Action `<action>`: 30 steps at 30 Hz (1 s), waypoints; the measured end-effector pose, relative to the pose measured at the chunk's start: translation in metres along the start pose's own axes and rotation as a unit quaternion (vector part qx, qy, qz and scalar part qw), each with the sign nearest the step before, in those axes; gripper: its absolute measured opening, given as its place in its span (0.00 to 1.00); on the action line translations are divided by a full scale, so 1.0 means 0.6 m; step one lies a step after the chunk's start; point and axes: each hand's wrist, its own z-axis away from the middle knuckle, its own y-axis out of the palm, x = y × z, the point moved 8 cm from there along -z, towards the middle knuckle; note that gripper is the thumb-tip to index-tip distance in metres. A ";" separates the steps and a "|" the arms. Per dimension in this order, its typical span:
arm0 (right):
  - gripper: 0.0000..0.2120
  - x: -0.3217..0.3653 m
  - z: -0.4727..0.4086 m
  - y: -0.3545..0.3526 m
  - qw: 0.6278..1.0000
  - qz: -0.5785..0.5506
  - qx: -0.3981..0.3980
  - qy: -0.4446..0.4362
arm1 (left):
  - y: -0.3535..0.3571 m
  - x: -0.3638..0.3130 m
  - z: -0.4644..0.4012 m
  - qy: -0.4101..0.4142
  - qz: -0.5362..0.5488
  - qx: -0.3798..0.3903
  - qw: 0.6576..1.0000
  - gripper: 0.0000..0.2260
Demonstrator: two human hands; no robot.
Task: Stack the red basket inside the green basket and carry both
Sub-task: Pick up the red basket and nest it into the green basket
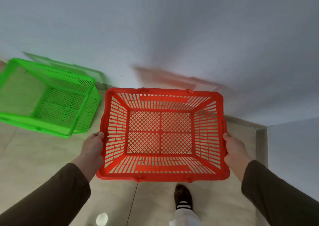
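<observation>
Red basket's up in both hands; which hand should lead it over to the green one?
Left hand: the green basket sits on the floor to that side. The right hand holds the red basket's far rim.

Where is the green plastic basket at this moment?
In the head view, the green plastic basket sits on the tiled floor by the wall, left of the held red plastic basket.

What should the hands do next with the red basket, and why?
Probably carry the red basket left until it is over the green basket. The left hand and right hand already hold its side rims, and the green basket sits empty and open by the wall, apart from the red one.
</observation>
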 end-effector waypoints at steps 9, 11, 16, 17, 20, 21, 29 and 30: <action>0.18 -0.053 0.186 0.088 0.999 0.001 -0.041 -0.013 | -0.174 -0.072 0.005 0.007 0.008 0.046 0.999 0.10; 0.18 -0.063 0.229 0.111 0.999 -0.006 -0.046 -0.012 | -0.221 -0.086 0.002 0.006 0.001 0.049 0.999 0.11; 0.17 -0.061 0.307 0.157 0.999 -0.015 -0.040 -0.016 | -0.303 -0.116 0.007 0.002 -0.007 0.044 0.999 0.12; 0.17 -0.058 0.321 0.165 0.999 -0.016 -0.038 -0.016 | -0.318 -0.123 0.009 0.001 -0.010 0.043 0.999 0.12; 0.17 -0.043 0.359 0.184 0.999 -0.021 -0.029 -0.015 | -0.353 -0.150 0.021 0.003 -0.011 0.037 0.999 0.11; 0.17 -0.038 0.370 0.191 0.999 -0.024 -0.024 -0.013 | -0.364 -0.160 0.024 0.003 -0.012 0.034 0.999 0.12; 0.11 -0.005 0.452 0.246 0.999 -0.050 0.000 0.014 | -0.432 -0.273 0.043 0.028 -0.038 0.009 0.999 0.11; 0.10 -0.001 0.460 0.257 0.998 -0.053 0.003 0.016 | -0.439 -0.286 0.044 0.031 -0.039 0.006 0.999 0.10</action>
